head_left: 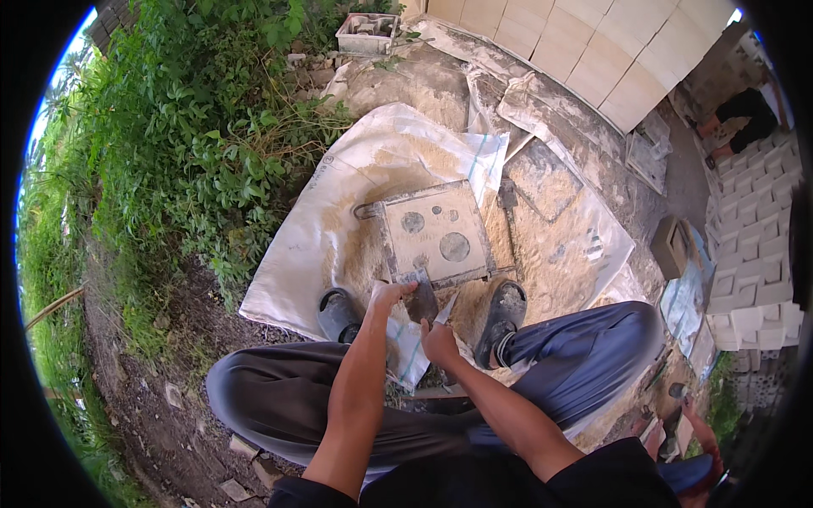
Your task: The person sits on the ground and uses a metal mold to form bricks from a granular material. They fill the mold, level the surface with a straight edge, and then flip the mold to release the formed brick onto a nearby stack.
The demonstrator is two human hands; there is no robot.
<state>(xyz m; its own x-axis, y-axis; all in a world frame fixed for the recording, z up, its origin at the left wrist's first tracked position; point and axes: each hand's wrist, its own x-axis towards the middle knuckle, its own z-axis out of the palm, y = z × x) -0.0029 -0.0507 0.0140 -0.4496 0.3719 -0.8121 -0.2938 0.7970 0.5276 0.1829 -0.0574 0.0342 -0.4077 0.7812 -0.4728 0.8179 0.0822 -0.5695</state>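
Note:
In front of me lies a square, metal-edged mould [434, 222] with a pale sandy face, several dark round spots and a looped handle on its left side. My left hand [393, 293] is closed on the edge of a dark grey flat piece [422, 303], just below the mould's near edge; what kind of piece it is I cannot make out. My right hand [439, 342] is closed around a small knife [446, 308], its pale pointed blade standing up beside the dark piece. Its handle is hidden by my fingers.
A dusty white woven sack [292, 279] with loose sand spreads under the mould, between my shoes [501, 322]. Green bushes [229, 127] grow at left. Pale blocks [754, 254] are stacked at right. Another person [745, 123] is at far right, and another person's hand [688, 406] shows lower right.

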